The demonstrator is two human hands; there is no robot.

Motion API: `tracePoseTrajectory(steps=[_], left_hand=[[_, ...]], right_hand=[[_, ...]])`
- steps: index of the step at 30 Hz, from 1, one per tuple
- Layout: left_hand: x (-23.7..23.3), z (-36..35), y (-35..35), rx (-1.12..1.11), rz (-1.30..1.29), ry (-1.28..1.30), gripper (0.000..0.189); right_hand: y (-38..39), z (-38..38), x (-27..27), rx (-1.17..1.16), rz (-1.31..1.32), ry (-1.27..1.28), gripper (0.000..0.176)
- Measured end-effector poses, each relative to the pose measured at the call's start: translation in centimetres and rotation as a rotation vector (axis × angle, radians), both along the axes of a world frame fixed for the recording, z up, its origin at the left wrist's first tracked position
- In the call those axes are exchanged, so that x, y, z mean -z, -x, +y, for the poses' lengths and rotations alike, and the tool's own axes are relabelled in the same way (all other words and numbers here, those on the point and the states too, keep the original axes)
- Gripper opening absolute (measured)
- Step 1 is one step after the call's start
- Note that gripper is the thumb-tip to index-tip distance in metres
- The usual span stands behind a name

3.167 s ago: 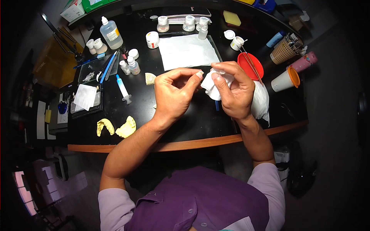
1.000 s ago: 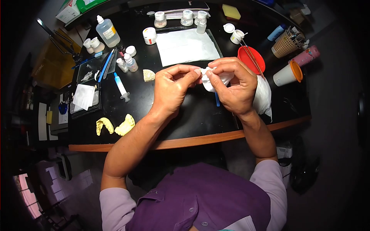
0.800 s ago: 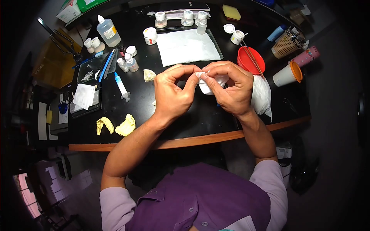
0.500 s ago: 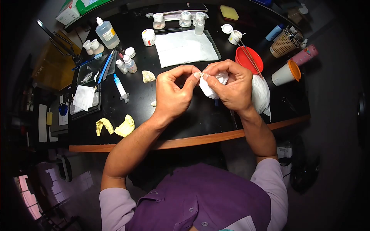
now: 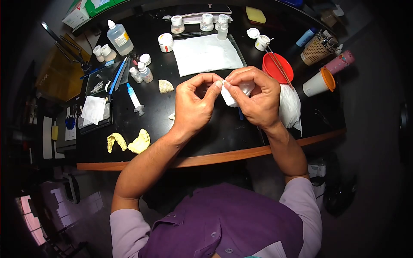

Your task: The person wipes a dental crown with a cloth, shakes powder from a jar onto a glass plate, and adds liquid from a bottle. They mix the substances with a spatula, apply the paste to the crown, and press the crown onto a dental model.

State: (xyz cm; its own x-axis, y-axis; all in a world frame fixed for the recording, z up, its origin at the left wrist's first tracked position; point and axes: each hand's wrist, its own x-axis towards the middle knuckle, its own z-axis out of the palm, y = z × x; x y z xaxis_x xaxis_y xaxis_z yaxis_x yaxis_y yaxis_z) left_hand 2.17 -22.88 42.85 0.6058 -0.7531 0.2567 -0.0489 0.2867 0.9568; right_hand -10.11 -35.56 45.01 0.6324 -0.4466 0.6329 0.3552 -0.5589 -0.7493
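Over the middle of the dark bench, my left hand (image 5: 194,102) and my right hand (image 5: 257,95) meet fingertip to fingertip. Both are pinched closed, thumb against index finger, around something tiny that the fingertips mostly hide. A crumpled white tissue (image 5: 229,99) hangs below the pinch, partly tucked under my right fingers. Left of my left hand lies a cream dental model piece (image 5: 165,86), and a smaller pale piece (image 5: 172,116) shows beside the wrist. A white plastic bag (image 5: 291,107) lies right beside my right wrist.
Behind the hands lies a white paper sheet (image 5: 206,53). A red bowl (image 5: 275,71) with brushes across it and a white cup (image 5: 316,85) stand right. A syringe (image 5: 135,99), small bottles (image 5: 145,72) and yellow dental casts (image 5: 139,142) are left. The wooden edge (image 5: 223,156) runs in front.
Both hands stay pinched together with only a slight shift of the fingers. The tissue beneath them has turned a little, and the small pale tip seen between the fingertips is now more covered.
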Motion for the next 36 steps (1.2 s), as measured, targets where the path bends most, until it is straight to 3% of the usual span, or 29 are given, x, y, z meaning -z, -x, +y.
tracePoseTrajectory(steps=[2,8,14,15,19,26,30,33,36], left_hand=[[0.0,-0.2,-0.2,0.021,0.083,0.032,0.009],[-0.8,0.0,0.0,0.041,0.199,-0.025,0.006],[-0.4,0.5,0.2,0.069,0.07,0.105,0.006],[-0.4,0.5,0.1,0.078,-0.036,0.064,0.006],[-0.5,0.0,1.0,0.046,-0.061,0.069,0.006],[-0.6,-0.1,-0.6,0.026,0.061,0.02,0.009],[-0.5,-0.2,-0.5,0.01,0.096,0.011,0.01],[-0.6,-0.2,-0.4,-0.058,0.047,-0.006,0.01],[0.1,-0.3,-0.3,-0.078,-0.042,-0.001,0.01]], right_hand=[[0.3,-0.5,0.2,0.035,0.047,0.093,0.012],[-0.3,-0.1,0.7,0.103,-0.045,-0.09,0.011],[-0.3,-0.6,1.3,0.292,0.022,0.009,0.009],[-0.3,-0.5,1.2,0.28,0.027,-0.026,0.01],[-0.1,-0.3,1.2,0.193,0.057,-0.157,0.015],[0.3,-0.1,0.6,-0.152,0.15,-0.291,0.02],[0.3,-0.6,0.5,0.054,0.191,-0.057,0.017],[0.4,-0.2,-0.3,0.04,0.104,-0.096,0.011],[0.1,-0.1,0.0,0.066,0.107,0.09,0.008]])
